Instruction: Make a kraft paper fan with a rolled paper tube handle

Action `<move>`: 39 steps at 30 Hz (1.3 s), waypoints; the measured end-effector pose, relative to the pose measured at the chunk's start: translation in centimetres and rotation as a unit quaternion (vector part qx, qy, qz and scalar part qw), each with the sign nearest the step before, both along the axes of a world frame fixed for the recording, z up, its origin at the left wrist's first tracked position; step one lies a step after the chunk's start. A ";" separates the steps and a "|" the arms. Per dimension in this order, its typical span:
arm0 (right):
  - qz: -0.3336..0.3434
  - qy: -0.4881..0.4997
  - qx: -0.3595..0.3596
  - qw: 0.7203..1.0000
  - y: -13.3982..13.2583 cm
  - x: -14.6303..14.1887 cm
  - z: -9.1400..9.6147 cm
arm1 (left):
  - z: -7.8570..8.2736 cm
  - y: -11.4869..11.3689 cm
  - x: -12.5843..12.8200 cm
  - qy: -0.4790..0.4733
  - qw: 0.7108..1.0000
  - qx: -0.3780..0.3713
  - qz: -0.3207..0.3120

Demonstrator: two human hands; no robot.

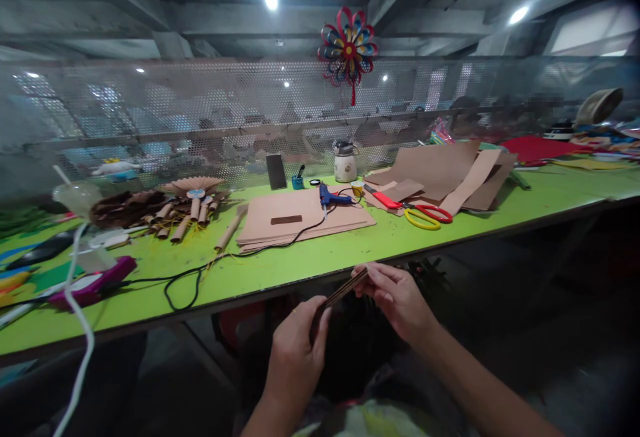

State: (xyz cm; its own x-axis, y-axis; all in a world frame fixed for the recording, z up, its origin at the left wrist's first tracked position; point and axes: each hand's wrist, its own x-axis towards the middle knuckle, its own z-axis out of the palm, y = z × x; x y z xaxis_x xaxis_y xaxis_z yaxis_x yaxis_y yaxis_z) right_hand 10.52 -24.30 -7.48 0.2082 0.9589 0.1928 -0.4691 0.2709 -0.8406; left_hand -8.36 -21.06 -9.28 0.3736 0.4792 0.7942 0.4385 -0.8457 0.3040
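Between my two hands, just off the table's front edge, I hold a narrow brown strip (pixel 346 288) that looks like layered cardboard or folded paper. My left hand (pixel 300 343) is closed on its lower left end. My right hand (pixel 393 297) pinches the upper right end between thumb and fingers. On the table ahead lies a stack of brown paper sheets (pixel 340 223). A similar dark brown strip (pixel 287 220) rests on that stack, and a blue glue gun (pixel 334 197) stands at its right side.
Red and yellow-handled scissors (pixel 425 213) lie beside cut brown paper (pixel 435 170). A black cord (pixel 195 290) loops across the green table (pixel 280 267). Paper rolls (pixel 181 229) and a folded paper fan (pixel 193 187) sit left. A white jar (pixel 345 165) stands behind, before a perforated metal screen (pixel 240 103).
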 end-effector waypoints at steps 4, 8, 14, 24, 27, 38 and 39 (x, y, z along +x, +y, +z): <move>-0.009 -0.014 0.006 1.000 -0.1 -0.1 -0.4 | 0.0 -0.1 0.0 0.003 1.000 0.008 0.013; -0.013 -0.031 0.004 0.999 -0.2 -0.2 -1.0 | 0.0 -0.3 0.0 0.015 0.999 0.008 0.027; -0.012 -0.054 -0.007 0.998 -0.4 -0.2 -1.6 | -0.4 -0.2 -0.2 0.025 0.999 0.023 0.028; 0.001 -0.072 -0.013 0.997 -0.7 -0.4 -2.0 | -0.7 -0.2 -0.3 0.029 0.999 -0.004 0.013; 0.006 -0.070 -0.011 0.997 -0.8 -0.4 -1.9 | -0.7 -0.3 -0.4 0.015 1.000 -0.018 0.015; 0.019 -0.080 -0.003 0.997 -1.0 -0.6 -2.1 | -0.8 -0.8 -0.1 -0.044 0.968 -0.245 -0.021; 0.021 -0.078 -0.004 0.997 -1.0 -0.6 -2.1 | -0.7 -0.9 -0.1 -0.053 0.962 -0.266 -0.022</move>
